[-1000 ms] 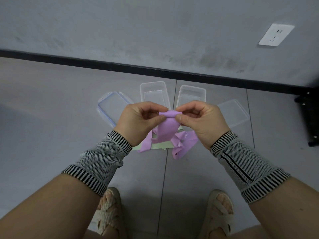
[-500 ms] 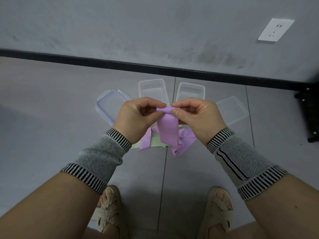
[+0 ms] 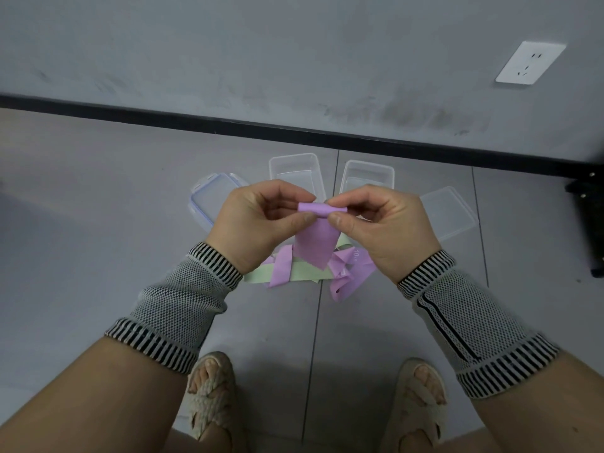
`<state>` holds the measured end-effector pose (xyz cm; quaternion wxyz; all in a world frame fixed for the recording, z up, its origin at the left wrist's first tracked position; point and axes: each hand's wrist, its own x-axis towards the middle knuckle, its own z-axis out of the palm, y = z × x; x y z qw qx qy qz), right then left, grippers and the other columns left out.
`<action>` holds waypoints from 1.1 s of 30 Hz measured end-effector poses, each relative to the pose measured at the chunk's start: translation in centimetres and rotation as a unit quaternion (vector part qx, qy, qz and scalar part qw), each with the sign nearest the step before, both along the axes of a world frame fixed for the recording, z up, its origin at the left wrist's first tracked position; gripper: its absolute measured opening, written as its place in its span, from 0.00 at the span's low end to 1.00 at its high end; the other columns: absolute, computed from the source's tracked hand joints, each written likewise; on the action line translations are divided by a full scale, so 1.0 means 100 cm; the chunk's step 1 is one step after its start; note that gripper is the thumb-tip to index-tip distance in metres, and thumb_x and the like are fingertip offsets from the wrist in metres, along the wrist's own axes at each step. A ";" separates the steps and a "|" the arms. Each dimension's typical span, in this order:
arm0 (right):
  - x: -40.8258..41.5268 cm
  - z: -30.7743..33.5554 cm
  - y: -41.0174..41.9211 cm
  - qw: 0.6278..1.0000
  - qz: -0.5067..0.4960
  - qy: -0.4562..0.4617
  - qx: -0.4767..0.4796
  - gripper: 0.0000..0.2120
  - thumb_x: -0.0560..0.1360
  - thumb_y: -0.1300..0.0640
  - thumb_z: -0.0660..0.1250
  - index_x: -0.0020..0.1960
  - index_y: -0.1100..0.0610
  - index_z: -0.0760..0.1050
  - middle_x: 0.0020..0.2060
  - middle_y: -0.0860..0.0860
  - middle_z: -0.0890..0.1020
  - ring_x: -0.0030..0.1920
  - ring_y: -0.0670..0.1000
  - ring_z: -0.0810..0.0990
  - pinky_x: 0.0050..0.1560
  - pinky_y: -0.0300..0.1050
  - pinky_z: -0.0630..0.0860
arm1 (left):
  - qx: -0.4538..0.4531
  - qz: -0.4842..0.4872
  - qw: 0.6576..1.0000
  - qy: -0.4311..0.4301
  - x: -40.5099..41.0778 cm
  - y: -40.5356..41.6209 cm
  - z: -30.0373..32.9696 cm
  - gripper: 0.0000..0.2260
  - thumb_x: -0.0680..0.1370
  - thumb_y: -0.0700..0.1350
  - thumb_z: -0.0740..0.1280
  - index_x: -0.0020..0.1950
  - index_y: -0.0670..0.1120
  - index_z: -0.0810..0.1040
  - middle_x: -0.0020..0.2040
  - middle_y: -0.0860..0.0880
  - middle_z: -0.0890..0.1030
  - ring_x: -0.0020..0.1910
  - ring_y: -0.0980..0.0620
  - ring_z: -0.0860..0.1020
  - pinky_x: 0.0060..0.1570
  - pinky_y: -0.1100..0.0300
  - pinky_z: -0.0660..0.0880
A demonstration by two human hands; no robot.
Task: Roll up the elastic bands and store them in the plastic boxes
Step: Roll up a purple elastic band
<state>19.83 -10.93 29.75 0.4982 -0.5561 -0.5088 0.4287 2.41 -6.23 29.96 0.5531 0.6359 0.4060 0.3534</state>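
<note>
Left hand (image 3: 258, 220): raised above the floor, fingers curled, the left end of the small roll pinched between thumb and fingertips.
Right hand (image 3: 389, 223): held level with the left, fingers curled, the right end of the same roll pinched between thumb and forefinger.
Purple band (image 3: 315, 243): a short tight roll is formed at its top end between the two hands; the unrolled length hangs down from the roll to a loose heap on the floor.
Green band (image 3: 300, 273): laid flat on the floor under the purple heap, partly covered by it.
Left box (image 3: 294, 168): clear plastic, open, set on the floor on the far side of the hands, its near part hidden by them.
Right box (image 3: 369, 174): clear plastic, open, placed just right of the other box.
Lids: a blue-edged lid (image 3: 209, 201) is seen left of the boxes, a clear lid (image 3: 449, 217) to their right.
Wrist sleeves (image 3: 183, 305): grey knit with striped cuffs, worn on both forearms.
Sandals (image 3: 209, 397): woven, seen at the near edge.
Wall socket (image 3: 529, 62): white, far right.
</note>
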 end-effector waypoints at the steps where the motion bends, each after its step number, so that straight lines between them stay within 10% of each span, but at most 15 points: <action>1: -0.001 0.001 -0.001 1.000 -0.001 0.001 0.004 0.13 0.69 0.71 0.72 0.43 0.53 0.81 0.41 0.54 0.84 0.44 0.53 0.83 0.47 0.44 0.81 | 0.010 0.002 1.000 -0.003 0.000 -0.001 0.002 0.09 0.71 0.32 0.70 0.45 0.44 0.79 0.37 0.57 0.84 0.39 0.60 0.82 0.44 0.68 0.76; 20: 0.002 0.023 0.003 0.998 -0.007 0.054 0.030 0.08 0.67 0.61 0.73 0.45 0.53 0.80 0.39 0.47 0.84 0.41 0.46 0.82 0.44 0.39 0.79 | 0.088 0.018 0.994 -0.065 0.007 0.001 0.014 0.10 0.69 0.32 0.70 0.45 0.44 0.80 0.41 0.53 0.84 0.43 0.54 0.82 0.46 0.63 0.78; 33: 0.001 0.019 0.001 0.999 -0.005 0.019 0.049 0.13 0.68 0.73 0.71 0.41 0.55 0.79 0.40 0.50 0.83 0.41 0.45 0.82 0.43 0.37 0.78 | 0.003 -0.003 0.998 -0.057 0.010 -0.001 0.014 0.10 0.68 0.43 0.69 0.48 0.44 0.79 0.38 0.53 0.85 0.40 0.56 0.82 0.43 0.65 0.78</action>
